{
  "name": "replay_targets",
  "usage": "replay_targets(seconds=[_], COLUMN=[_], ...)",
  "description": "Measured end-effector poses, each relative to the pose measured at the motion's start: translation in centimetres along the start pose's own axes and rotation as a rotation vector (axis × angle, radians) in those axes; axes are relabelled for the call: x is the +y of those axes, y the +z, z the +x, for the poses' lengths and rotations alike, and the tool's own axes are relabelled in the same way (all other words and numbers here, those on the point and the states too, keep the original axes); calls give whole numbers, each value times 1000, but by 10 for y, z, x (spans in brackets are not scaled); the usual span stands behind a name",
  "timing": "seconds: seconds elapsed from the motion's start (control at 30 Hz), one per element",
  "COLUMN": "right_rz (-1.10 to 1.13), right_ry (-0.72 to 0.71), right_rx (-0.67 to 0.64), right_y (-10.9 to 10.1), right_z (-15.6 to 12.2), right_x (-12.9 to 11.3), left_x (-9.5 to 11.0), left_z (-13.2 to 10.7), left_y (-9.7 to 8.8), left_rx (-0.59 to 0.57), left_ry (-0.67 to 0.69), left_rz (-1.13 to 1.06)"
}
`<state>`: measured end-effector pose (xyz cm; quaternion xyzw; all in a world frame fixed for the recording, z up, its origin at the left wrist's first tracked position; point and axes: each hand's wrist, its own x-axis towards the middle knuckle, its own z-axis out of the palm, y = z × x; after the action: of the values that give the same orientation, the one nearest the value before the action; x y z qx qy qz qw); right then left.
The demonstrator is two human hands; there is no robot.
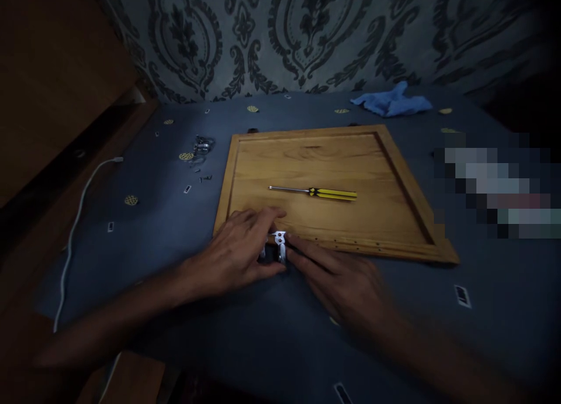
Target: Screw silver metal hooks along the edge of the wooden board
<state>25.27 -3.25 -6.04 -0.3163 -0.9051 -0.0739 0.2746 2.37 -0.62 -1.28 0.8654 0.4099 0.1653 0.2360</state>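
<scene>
A wooden panel (333, 158) with a raised rim lies flat on a blue cloth. A small metal hinge (279, 244) sits at the panel's near edge. My left hand (239, 249) covers the hinge's left side, fingers curled round it. My right hand (337, 275) reaches in from the right with its fingertips pressed on the hinge. A screwdriver (322, 192) with a yellow and black handle lies on the panel, apart from both hands.
A pile of metal hinges and loose screws (201, 149) lies left of the panel. A blue rag (392, 102) is at the back right. A white cable (81, 208) runs along the left. Wooden furniture (52, 71) stands at left, patterned wall behind.
</scene>
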Motion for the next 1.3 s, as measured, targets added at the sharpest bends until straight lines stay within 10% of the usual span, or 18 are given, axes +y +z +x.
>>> replay_targets(seconds=[1.3], right_rz=[129], right_ry=[53], right_rx=[-79], right_y=[-1], right_z=[-16], right_x=[1], left_x=[-3], left_z=[-5], left_y=[9], left_rx=[74], left_ry=[-49], left_rz=[-29])
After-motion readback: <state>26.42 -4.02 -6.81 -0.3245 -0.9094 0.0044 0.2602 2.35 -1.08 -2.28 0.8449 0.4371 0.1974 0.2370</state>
